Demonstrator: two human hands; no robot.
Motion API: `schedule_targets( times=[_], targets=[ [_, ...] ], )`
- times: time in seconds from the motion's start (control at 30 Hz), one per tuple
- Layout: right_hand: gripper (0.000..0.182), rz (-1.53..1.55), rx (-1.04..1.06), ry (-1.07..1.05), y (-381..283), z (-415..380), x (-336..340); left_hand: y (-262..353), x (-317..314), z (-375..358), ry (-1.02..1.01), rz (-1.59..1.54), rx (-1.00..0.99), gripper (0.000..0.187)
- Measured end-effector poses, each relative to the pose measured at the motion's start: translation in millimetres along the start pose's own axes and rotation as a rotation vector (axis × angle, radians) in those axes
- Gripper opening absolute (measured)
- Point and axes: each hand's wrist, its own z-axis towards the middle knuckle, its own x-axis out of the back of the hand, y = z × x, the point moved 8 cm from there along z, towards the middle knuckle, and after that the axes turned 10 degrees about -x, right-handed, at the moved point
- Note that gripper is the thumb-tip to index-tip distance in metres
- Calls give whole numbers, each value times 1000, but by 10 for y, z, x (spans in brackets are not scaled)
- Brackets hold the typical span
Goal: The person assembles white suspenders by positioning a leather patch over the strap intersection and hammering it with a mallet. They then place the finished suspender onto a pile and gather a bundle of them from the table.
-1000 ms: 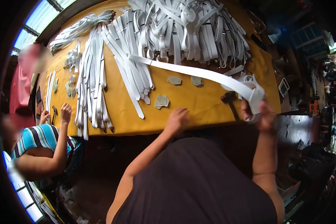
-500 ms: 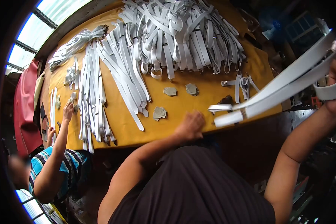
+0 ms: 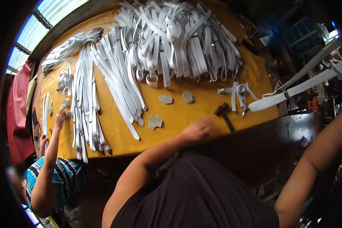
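Observation:
My left hand [image 3: 198, 129] rests, blurred, on the near edge of the yellow-covered table [image 3: 171, 125] and holds nothing that I can see. My right arm [image 3: 319, 155] stretches up to the right and its hand is beyond the frame edge. A long white strap [image 3: 292, 90] hangs in the air past the table's right end, above that arm. A dark hammer [image 3: 223, 112] lies just right of my left hand. Three grey patches [image 3: 165, 99] lie in front of it.
A big heap of white straps [image 3: 178, 41] covers the far side, and rows of straps [image 3: 117, 76] lie to the left. A small strap bundle [image 3: 239, 93] sits near the hammer. A co-worker in a striped shirt [image 3: 53, 178] reaches a hand [image 3: 60, 117] onto the left end.
My right hand has swung the white strap off the table, up and out to the right, and left the frame. My left hand stayed on the table edge.

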Motion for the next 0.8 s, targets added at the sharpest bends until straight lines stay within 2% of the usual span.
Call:
schedule_targets(
  times=[0.03,0.07,0.13,0.17,0.2,0.27,0.33,0.4,0.47,0.53,0.6,0.63,0.73,0.77,0.8],
  targets=[
    [23,-95,-39,62,4,30,9,-181,217,-62,-13,230,80,49],
    [28,-97,-78,-103,108,58,-228,-347,453,-124,-17,464,161,49],
    [31,-224,-8,-93,111,208,-442,-480,638,-365,-44,459,212,52],
    [24,-190,86,661,149,53,-125,-466,662,-467,-50,466,234,51],
    [29,-296,65,-12,82,508,-349,-438,644,-573,-60,472,258,50],
    [27,-283,3,183,102,747,-177,-400,562,-750,-10,549,286,47],
    [24,-398,141,275,148,1282,106,-199,724,-570,-33,562,315,46],
    [22,-433,56,255,369,1979,349,-148,809,-525,-53,562,357,46],
    [20,-289,87,226,638,2513,292,-148,814,-537,-51,569,347,45],
    [17,-181,52,116,792,3282,571,-245,796,-598,38,522,417,44],
    [15,-12,125,180,717,3698,412,-288,786,-635,52,509,449,44],
    [11,30,104,121,681,3788,229,-309,781,-643,45,512,458,45],
    [6,186,258,-111,470,3862,-410,-378,736,-689,40,515,460,46],
    [9,226,287,-239,361,4043,-549,-375,734,-704,34,512,468,46],
    [9,231,283,-237,473,4113,-471,-376,732,-704,27,514,468,46]
  ],
)
